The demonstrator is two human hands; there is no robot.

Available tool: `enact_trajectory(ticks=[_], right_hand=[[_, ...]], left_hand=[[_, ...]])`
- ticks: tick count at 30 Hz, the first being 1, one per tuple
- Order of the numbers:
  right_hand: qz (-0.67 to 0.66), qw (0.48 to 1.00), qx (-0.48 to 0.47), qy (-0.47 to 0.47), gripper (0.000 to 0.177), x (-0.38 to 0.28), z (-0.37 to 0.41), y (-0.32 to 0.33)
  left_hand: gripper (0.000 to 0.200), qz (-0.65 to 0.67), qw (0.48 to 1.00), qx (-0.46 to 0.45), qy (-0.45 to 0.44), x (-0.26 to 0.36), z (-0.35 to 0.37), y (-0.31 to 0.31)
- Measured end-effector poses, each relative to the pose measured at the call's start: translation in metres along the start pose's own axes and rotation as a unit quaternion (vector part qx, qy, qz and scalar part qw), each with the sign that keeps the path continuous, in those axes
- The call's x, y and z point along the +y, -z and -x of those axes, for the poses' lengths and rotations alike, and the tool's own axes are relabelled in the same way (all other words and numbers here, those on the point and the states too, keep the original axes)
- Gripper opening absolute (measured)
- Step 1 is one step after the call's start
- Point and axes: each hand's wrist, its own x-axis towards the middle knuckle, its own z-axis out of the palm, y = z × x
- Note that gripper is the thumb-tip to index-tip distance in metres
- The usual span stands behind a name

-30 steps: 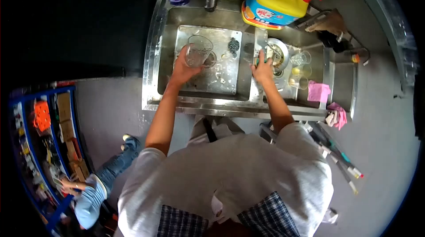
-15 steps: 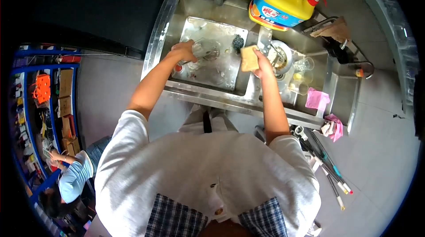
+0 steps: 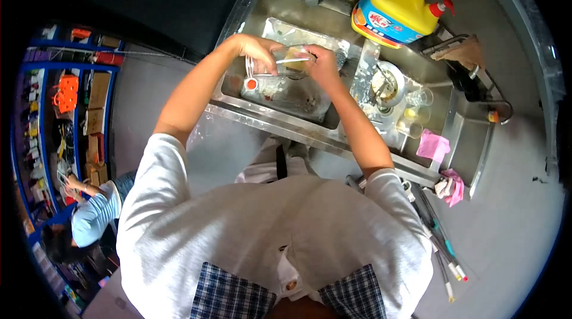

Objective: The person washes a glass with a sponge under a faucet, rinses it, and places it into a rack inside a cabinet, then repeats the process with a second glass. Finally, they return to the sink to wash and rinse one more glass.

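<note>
Over the steel sink (image 3: 275,119), the left hand (image 3: 258,53) clasps glassware (image 3: 286,73), the right hand (image 3: 322,65) a sponge (image 3: 294,55) between them.

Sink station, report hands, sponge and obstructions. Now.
Right hand holding sponge over left basin. Left hand close by, its grip unclear. Dark scrubber beside right hand, apparently not blocking.

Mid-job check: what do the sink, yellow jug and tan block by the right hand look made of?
Sink: metal, probably stainless steel; grey with bright reflections along its rim. Yellow jug: likely moulded plastic, smooth and slightly glossy, with a built-in handle. Tan block: possibly foam sponge, matte-looking, but too small and covered to be sure.
</note>
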Motion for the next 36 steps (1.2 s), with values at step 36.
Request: enact_trajectory(ticks=[36], right_hand=[[-0.293,0.922,-0.06,-0.245,0.038,-0.003,-0.022,0.042]], left_hand=[[0.078,-0.055,0.993,-0.033,-0.104,0.007,-0.054,0.004]])
